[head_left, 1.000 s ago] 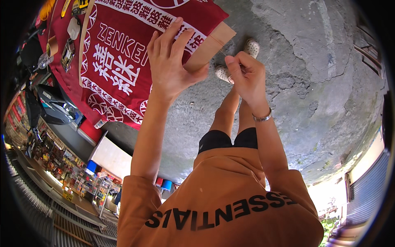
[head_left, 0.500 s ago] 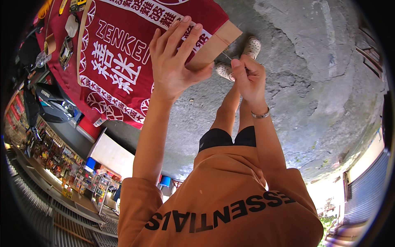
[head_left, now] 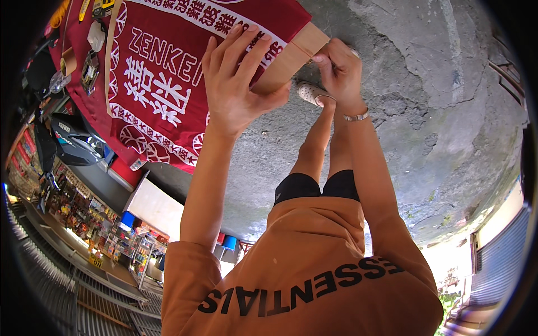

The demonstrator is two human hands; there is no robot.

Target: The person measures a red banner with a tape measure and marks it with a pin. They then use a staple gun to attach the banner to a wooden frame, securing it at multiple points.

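Note:
My left hand (head_left: 235,89) lies spread on a dark red cloth (head_left: 196,39) with white printed patterns, its thumb reaching over a brown, cardboard-like piece (head_left: 291,56). This tan piece sticks out past the cloth's right edge and has a crease or seam along it. Close to its far right corner is my right hand (head_left: 343,73), fingers curled and pinched together. Whatever the right fingers hold is hidden behind them.
Yellow-and-black tools (head_left: 103,7), a tape roll (head_left: 68,60) and small clear items lie at the cloth's far left. A dark motorcycle (head_left: 75,140) stands left, above stocked shop shelves (head_left: 109,224). Cracked concrete floor (head_left: 426,112) spreads right; a clog-shod foot (head_left: 311,94) shows below my hands.
My right hand has moved up and away from me, along the brown piece's edge to its corner. The thin strand or rod seen by its fingertips is now hidden. My left hand stays put.

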